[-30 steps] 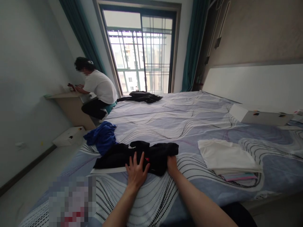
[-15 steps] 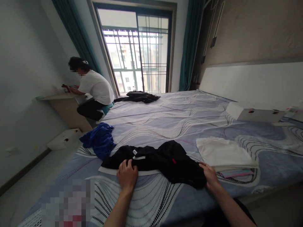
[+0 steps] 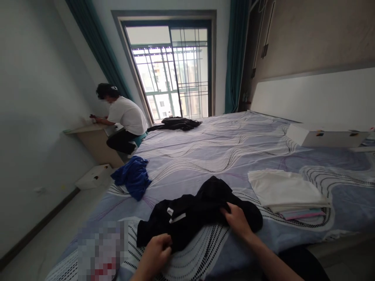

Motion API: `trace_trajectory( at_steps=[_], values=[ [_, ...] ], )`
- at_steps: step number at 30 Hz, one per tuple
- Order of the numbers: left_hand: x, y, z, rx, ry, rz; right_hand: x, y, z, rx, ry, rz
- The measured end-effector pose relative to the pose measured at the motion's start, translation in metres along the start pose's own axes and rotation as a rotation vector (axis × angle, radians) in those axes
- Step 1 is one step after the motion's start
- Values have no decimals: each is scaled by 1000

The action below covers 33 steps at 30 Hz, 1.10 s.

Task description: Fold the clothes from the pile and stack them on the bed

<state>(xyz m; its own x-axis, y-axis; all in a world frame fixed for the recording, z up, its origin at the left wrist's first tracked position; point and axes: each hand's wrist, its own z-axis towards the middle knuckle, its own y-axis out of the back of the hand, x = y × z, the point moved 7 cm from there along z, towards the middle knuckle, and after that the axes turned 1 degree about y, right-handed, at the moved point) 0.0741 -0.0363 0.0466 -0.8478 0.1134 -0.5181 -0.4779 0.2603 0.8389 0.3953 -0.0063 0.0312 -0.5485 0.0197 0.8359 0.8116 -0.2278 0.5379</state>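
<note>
A crumpled black garment (image 3: 187, 210) lies across the near part of the bed, with white tags showing on its left half. My left hand (image 3: 158, 251) is closed at its near left edge, fingers curled on the cloth. Farther right, my right hand (image 3: 236, 218) pinches a fold of the same garment, its fingertips partly hidden by the cloth. To the right of the garment is a stack of folded clothes, with a white one (image 3: 287, 189) on top and pink and light blue edges below.
A bunched blue garment (image 3: 133, 177) lies at the bed's left edge. Black clothing (image 3: 178, 123) rests at the far edge. A white box (image 3: 328, 134) stands on the right by the headboard (image 3: 316, 93). A person (image 3: 125, 117) sits at a desk (image 3: 93, 138) on the left.
My left hand has drawn the garment's near left edge toward me. My right hand has moved left from the garment's right end to its middle. The view has shifted slightly.
</note>
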Motion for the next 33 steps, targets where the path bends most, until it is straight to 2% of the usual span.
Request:
trace_trajectory(
  at_steps=[2,3,4,6,7,8,10,12,14,16,19,21,23,24,25,26,28,29,30,31,33],
  values=[
    [-4,13,-2,76,-7,-36,-2,26,11,-60,-2,127],
    [-9,22,1,54,-38,-50,-3,44,15,-135,14,160],
    [-15,31,6,-22,-77,-63,-2,60,17,-212,32,176],
    [-27,46,21,-267,-145,-76,-1,82,17,-300,52,197],
    [-32,47,30,-370,-161,-76,-1,88,17,-309,48,214],
    [-36,42,40,-425,-166,-72,0,90,15,-302,39,236],
    [-40,21,61,-403,-170,-61,2,89,9,-287,35,276],
    [-38,4,74,-356,-177,-97,9,83,-3,-245,76,288],
    [-24,5,73,-427,-137,-196,23,70,-19,-120,158,250],
    [2,20,61,-552,6,-269,44,47,-41,104,295,188],
    [32,51,24,-742,244,-204,76,8,-83,463,539,99],
    [30,72,-6,-893,274,-147,90,-14,-103,594,643,50],
    [8,84,-30,-998,152,-126,97,-32,-111,631,690,18],
    [-9,84,-36,-984,22,-115,100,-39,-111,620,698,14],
    [-30,78,-38,-908,-140,-90,101,-43,-109,592,697,19],
    [-51,65,-36,-773,-313,-46,103,-46,-105,551,689,34],
    [-85,25,-28,-430,-580,67,101,-42,-93,449,643,77],
    [-92,4,-22,-289,-634,109,98,-38,-86,408,608,93],
    [-94,-13,-13,-201,-632,127,93,-31,-80,382,572,94],
    [-92,-26,-4,-158,-596,118,86,-24,-75,374,541,75],
    [-84,-41,14,-158,-499,43,67,-5,-67,392,496,-22]
  ],
)
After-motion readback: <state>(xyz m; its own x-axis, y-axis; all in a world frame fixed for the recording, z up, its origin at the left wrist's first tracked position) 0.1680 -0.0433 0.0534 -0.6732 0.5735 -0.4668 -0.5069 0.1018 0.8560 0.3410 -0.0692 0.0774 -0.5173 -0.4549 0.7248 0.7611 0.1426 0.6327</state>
